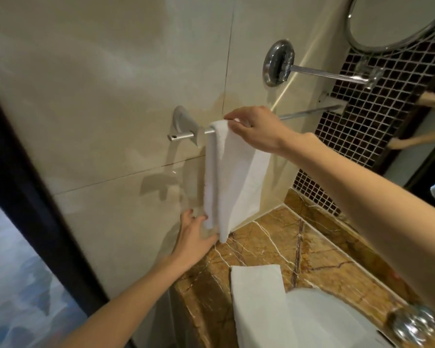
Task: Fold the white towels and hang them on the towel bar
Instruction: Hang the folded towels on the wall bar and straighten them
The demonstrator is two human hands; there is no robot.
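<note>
At frame centre our folded white towel (232, 177) hangs over the towel bar (309, 112); our right hand (258, 129) curls its fingers round its top, our left hand (195, 236), fingers spread, touches its bottom. Lower centre lies another towel (259, 305).

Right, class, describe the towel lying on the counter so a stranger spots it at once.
Find the brown marble counter under the beige wall. At its near end lies a folded white towel. Unlike the other towel, draped over the towel bar under the right hand with the left hand at its hem, it lies flat, untouched.
</note>
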